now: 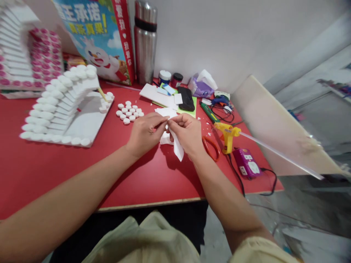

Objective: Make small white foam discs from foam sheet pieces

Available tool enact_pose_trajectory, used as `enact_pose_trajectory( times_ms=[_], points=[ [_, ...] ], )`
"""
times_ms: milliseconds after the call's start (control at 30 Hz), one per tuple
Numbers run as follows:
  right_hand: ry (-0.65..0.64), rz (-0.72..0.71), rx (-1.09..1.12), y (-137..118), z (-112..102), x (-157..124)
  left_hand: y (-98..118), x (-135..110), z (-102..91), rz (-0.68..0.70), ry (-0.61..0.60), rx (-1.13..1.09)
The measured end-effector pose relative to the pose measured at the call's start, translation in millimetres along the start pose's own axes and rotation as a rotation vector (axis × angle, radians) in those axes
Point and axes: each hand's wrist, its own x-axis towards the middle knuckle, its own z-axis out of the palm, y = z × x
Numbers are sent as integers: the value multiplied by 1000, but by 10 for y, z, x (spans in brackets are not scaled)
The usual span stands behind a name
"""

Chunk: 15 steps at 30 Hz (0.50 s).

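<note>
Both hands meet over the middle of the red table. My left hand [145, 131] pinches with thumb and forefinger at the upper end of a strip of white paper [178, 149]. My right hand [189, 131] is closed on the same paper, whose loose end hangs below the fingers. Fingertips hide the part between them. Beneath lies more white paper [164, 110]. To the left sits a cluster of round white pieces [128, 112]. Further left stands a white stepped model [52, 106] edged with similar round pieces.
A yellow glue gun [227, 135] with a long clear stick rests at right, beside orange-handled scissors [211, 149] and a purple power box [246, 163]. A steel flask [145, 47], jars and a tissue pack [203, 86] stand at the back. Cables hang over the table's right edge.
</note>
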Motion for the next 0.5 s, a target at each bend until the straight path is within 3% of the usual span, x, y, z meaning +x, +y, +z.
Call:
enact_pose_trajectory(
  times_ms=[100, 333, 400, 500],
  points=[
    [-2, 9, -17, -30, -28, 10, 14, 42, -29, -99, -37, -146],
    [-148, -20, -47, -60, -119, 37, -22, 145, -136, -670, -150, -610],
    [-171, -42, -84, -39, -147, 50, -28, 158, -149, -714, -168, -611],
    [-190, -92, -175, -1, -182, 70, -22, 152, -140, -642, -173, -482]
  ],
)
